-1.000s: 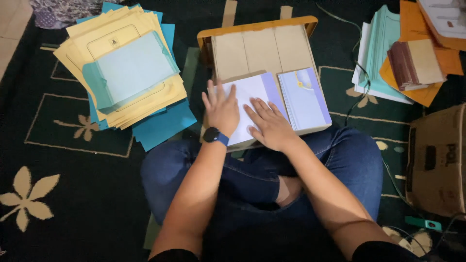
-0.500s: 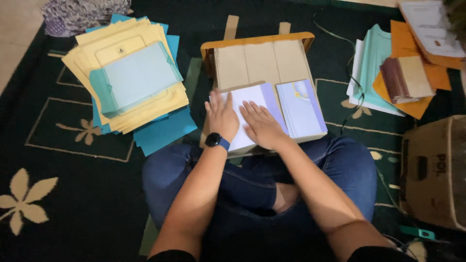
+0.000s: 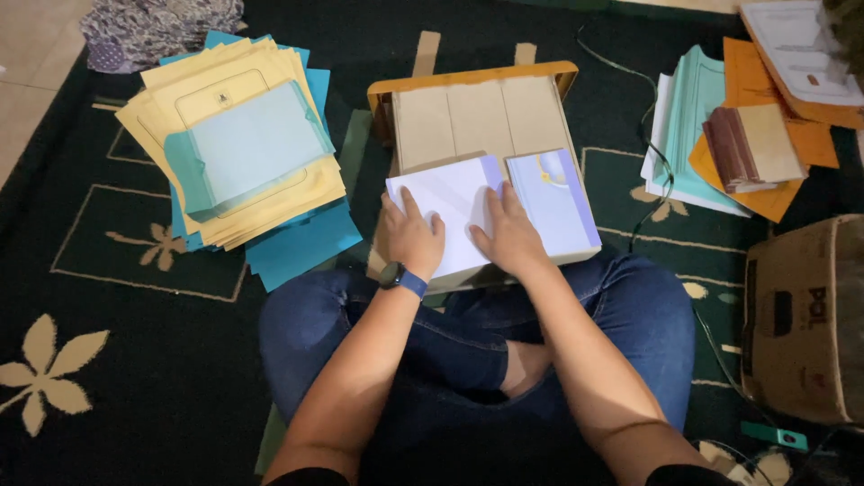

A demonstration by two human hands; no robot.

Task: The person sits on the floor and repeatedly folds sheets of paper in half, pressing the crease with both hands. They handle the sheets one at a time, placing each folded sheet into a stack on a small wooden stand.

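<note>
A: What's underfoot in the head view?

B: A dark green carpet point(image 3: 135, 360) with cream leaf motifs and thin line borders covers the floor; a strip of pale tile point(image 3: 36, 63) shows at the upper left. The person sits cross-legged in blue jeans point(image 3: 450, 342).

A: And the work in hand?

B: A white folded sheet point(image 3: 450, 202) lies on a low wooden board point(image 3: 477, 117) with an orange rim, just ahead of the knees. Its right part overlaps a lavender booklet point(image 3: 553, 198) that has a pale yellow curve printed near the top. The sheet is plain and smooth, with a diagonal crease running faintly across it.

A: The hands?

B: The left hand point(image 3: 414, 236), a dark watch point(image 3: 400, 277) on its wrist, lies flat on the sheet's lower left, fingers spread, closed on nothing. The right hand point(image 3: 508, 232) presses flat on the sheet's right edge, fingers extended toward the seam with the booklet; it too grasps nothing.

A: What crowds the edges?

B: To the left, well apart, a fanned stack of yellow folders point(image 3: 261, 202) on teal sheets point(image 3: 301, 247), with a pale blue-green folder point(image 3: 252, 144) on top. To the right, a pile of mint and white papers point(image 3: 688, 135), orange envelopes point(image 3: 792, 135) and a brown booklet point(image 3: 751, 148). A cardboard box point(image 3: 801, 315) sits near the right knee. A thin dark cable point(image 3: 643, 171) runs just beside the board. Bare carpet lies open at the lower left.
</note>
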